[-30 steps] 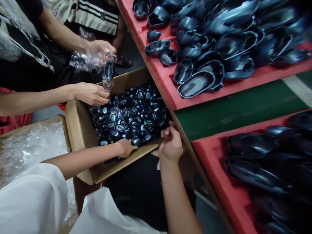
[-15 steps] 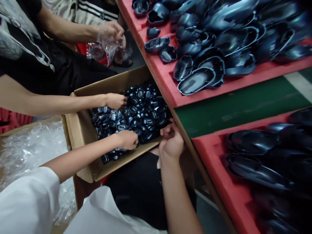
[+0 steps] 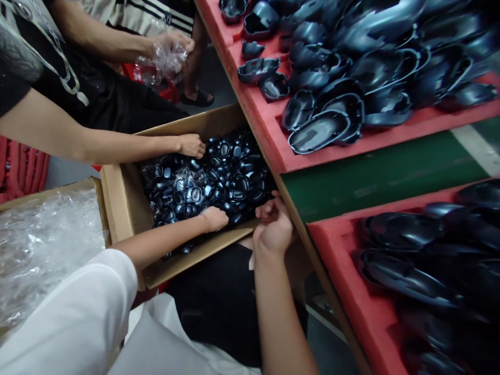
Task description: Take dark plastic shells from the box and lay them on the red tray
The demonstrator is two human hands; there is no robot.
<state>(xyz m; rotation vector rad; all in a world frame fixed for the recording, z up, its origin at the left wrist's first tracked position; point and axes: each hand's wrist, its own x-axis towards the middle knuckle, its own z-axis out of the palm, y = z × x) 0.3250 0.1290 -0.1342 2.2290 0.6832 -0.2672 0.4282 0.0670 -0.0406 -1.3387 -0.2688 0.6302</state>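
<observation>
My left hand (image 3: 214,219), fingers closed and pointing down, is low over the near side of a cardboard box (image 3: 127,203). Whatever the fingers hold, if anything, is hidden beneath them. Small glossy dark-blue plastic parts (image 3: 238,182) fill the box, with crumpled clear plastic (image 3: 187,178) on top. Between the box's right end and the table edge, my right hand (image 3: 273,226) is turned palm up, its fingers loosely bent and the thumb apart. Nothing shows in it.
A co-worker's hand (image 3: 192,146) reaches into the box's far side; their other hand (image 3: 172,49) holds clear plastic bags. Clear bags fill another box (image 3: 47,250) at left. Red foam trays (image 3: 269,151) with dark curved shells (image 3: 320,130) stand on the green table (image 3: 375,166).
My left hand has moved slightly right and away from me over the parts. My right hand stays nearly still. The co-worker's hand at the box has shifted up a little.
</observation>
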